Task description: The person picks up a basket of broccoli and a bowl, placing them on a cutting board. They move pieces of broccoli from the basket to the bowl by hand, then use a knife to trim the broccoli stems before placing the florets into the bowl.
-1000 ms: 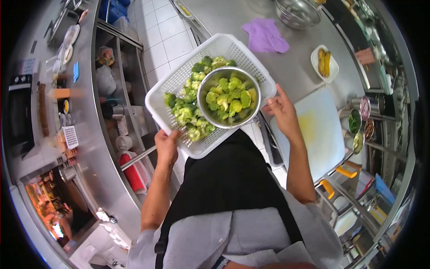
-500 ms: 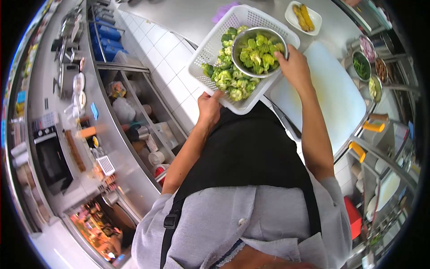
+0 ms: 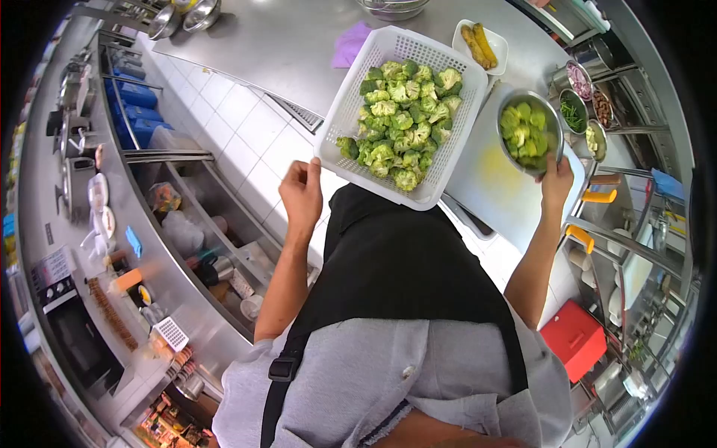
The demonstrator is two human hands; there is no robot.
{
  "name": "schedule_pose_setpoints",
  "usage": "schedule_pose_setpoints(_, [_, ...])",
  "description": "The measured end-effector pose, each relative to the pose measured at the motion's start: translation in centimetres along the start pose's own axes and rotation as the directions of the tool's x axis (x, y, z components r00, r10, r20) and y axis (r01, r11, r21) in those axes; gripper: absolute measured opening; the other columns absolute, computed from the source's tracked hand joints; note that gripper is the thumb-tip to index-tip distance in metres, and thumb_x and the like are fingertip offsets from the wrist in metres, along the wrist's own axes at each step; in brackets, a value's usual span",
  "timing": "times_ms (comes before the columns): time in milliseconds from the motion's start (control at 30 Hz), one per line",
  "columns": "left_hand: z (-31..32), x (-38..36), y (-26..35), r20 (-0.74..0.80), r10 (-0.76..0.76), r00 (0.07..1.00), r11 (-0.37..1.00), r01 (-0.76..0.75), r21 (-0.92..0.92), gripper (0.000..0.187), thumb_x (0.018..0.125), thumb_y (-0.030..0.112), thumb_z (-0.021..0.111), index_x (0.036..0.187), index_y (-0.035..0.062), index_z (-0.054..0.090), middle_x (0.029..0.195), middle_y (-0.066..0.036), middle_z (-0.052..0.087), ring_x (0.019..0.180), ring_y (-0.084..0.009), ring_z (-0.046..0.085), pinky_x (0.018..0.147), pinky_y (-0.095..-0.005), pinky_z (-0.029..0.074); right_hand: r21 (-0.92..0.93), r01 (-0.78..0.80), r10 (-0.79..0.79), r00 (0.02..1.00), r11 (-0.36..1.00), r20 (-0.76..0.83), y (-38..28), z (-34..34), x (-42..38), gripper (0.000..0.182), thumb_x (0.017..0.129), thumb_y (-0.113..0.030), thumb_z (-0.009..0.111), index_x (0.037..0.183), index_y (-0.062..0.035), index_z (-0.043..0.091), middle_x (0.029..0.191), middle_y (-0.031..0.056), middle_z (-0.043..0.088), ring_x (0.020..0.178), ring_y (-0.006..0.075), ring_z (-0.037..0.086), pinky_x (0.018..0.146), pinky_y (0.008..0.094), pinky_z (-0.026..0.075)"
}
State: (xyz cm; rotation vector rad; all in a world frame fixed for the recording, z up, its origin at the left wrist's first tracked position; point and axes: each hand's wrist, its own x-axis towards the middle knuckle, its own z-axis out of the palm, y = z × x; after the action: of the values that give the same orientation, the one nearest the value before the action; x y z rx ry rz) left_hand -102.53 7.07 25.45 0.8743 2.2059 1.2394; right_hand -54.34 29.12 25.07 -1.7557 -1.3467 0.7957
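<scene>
A white perforated basket (image 3: pixel 455 138) full of broccoli florets (image 3: pixel 407 112) sits at the near edge of the steel counter. Beside its left corner is my left hand (image 3: pixel 302 196), fingers curled together near the rim; whether they pinch the rim I cannot make out. On the right, my right hand (image 3: pixel 556 179) grips the near rim of a steel bowl (image 3: pixel 559 127) holding green vegetable pieces (image 3: pixel 525 128). That bowl is over the white cutting board (image 3: pixel 478 190), slightly tilted.
A white dish with two yellowish-brown pieces (image 3: pixel 479 46) and a purple cloth (image 3: pixel 349 46) lie behind the basket. Small containers, one with chopped greens (image 3: pixel 572 110), stand at the right. Left are metal shelves (image 3: pixel 216 216); a red box (image 3: pixel 573 341) is lower right.
The bowl has moved right in my right hand, from above the basket to over the board, uncovering more broccoli. My left hand has shifted left from the basket's near side to its left corner.
</scene>
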Motion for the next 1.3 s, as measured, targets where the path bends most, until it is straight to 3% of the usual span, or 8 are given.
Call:
schedule_pose_setpoints(167, [3.3, 6.7, 1.3, 0.056, 0.365, 0.929, 0.921, -0.369, 0.122, 0.038, 0.100, 0.021, 0.072, 0.131, 0.0010, 0.065, 0.118, -0.023, 0.069, 0.100, -0.0400, 0.070, 0.087, -0.0459, 0.056, 0.075, -0.131, 0.134, 0.990, 0.989, -0.042, 5.8, -0.2, 0.2, 0.020, 0.107, -0.019, 0.061, 0.103, 0.0008, 0.066, 0.068, 0.0080, 0.066, 0.048, 0.0137, 0.057, 0.044, 0.0287, 0.044])
schedule_pose_setpoints(233, [5.0, 8.2, 2.3, 0.248, 0.255, 0.935, 0.927, -0.309, 0.213, 0.040, 0.101, 0.018, 0.068, 0.136, 0.0017, 0.062, 0.124, -0.029, 0.067, 0.106, -0.0469, 0.069, 0.090, -0.0495, 0.056, 0.018, -0.154, 0.154, 0.988, 0.988, -0.001, 5.2, 0.7, -0.2, 0.021, 0.107, -0.019, 0.062, 0.109, 0.0019, 0.067, 0.080, 0.0081, 0.069, 0.052, 0.0134, 0.060, 0.047, 0.0274, 0.050])
schedule_pose_setpoints(433, [5.0, 9.5, 3.6, 0.324, 0.047, 0.945, 0.959, -0.133, 0.249, 0.043, 0.101, 0.017, 0.066, 0.142, 0.0060, 0.059, 0.122, -0.031, 0.069, 0.109, -0.0449, 0.070, 0.092, -0.0492, 0.055, 0.145, -0.182, 0.173, 0.982, 0.972, 0.074, 4.0, 1.6, 0.2, 0.039, 0.110, -0.036, 0.057, 0.113, 0.0009, 0.068, 0.086, 0.0077, 0.071, 0.060, 0.0130, 0.062, 0.054, 0.0270, 0.054])
schedule_pose_setpoints(533, [5.9, 7.9, 4.4, 0.032, 0.571, 0.820, 0.712, -0.514, 0.478, 0.044, 0.098, 0.016, 0.068, 0.141, 0.0084, 0.062, 0.148, -0.027, 0.056, 0.130, -0.0443, 0.058, 0.105, -0.0523, 0.049, 0.223, -0.210, 0.190, 0.976, 0.952, 0.109, 4.7, 1.4, -0.5, 0.050, 0.111, -0.047, 0.053, 0.112, 0.0013, 0.068, 0.086, 0.0083, 0.071, 0.062, 0.0137, 0.064, 0.057, 0.0276, 0.055])
schedule_pose_setpoints(633, [8.3, 6.3, 6.9, 0.262, 0.483, 0.836, 0.793, -0.544, 0.275, 0.051, 0.097, 0.023, 0.070, 0.145, 0.0097, 0.060, 0.159, -0.024, 0.045, 0.147, -0.0450, 0.041, 0.119, -0.0606, 0.035, 0.288, -0.200, 0.171, 0.977, 0.936, 0.124, 5.8, 1.5, -2.0, 0.057, 0.111, -0.052, 0.051, 0.107, 0.0021, 0.068, 0.079, 0.0088, 0.068, 0.060, 0.0150, 0.063, 0.057, 0.0280, 0.053])
schedule_pose_setpoints(833, [15.0, 4.0, 8.0, 0.409, 0.413, 0.814, 0.521, -0.580, 0.627, 0.065, 0.099, 0.041, 0.066, 0.155, 0.0114, 0.051, 0.163, -0.026, 0.038, 0.158, -0.0474, 0.022, 0.123, -0.0767, 0.011, 0.480, -0.095, 0.041, 0.992, 0.872, 0.122, 8.1, 2.0, -1.4, 0.053, 0.110, -0.051, 0.053, 0.107, 0.0005, 0.068, 0.073, 0.0069, 0.065, 0.058, 0.0135, 0.062, 0.054, 0.0271, 0.051])
schedule_pose_setpoints(1000, [16.5, -1.6, 9.1, 0.261, 0.653, 0.711, 0.661, -0.703, 0.263, 0.042, 0.091, 0.020, 0.079, 0.129, 0.0044, 0.070, 0.146, -0.027, 0.055, 0.137, -0.0483, 0.047, 0.114, -0.0575, 0.039, 0.478, -0.128, 0.041, 0.981, 0.869, 0.188, 6.8, 1.7, -1.4, 0.036, 0.109, -0.035, 0.061, 0.110, 0.0010, 0.068, 0.073, 0.0062, 0.065, 0.059, 0.0109, 0.062, 0.053, 0.0261, 0.051])
schedule_pose_setpoints(1300, [17.5, -6.9, 9.7, 0.442, 0.636, 0.633, 0.641, -0.752, 0.153, 0.057, 0.086, 0.014, 0.080, 0.139, 0.0052, 0.060, 0.128, -0.020, 0.061, 0.119, -0.0412, 0.057, 0.103, -0.0511, 0.048, 0.097, 0.035, -0.041, 0.998, 0.995, 0.056, 5.8, 0.8, 0.2, 0.034, 0.101, -0.021, 0.071, 0.128, -0.0016, 0.068, 0.093, 0.0090, 0.070, 0.087, 0.0207, 0.070, 0.078, 0.0348, 0.058])
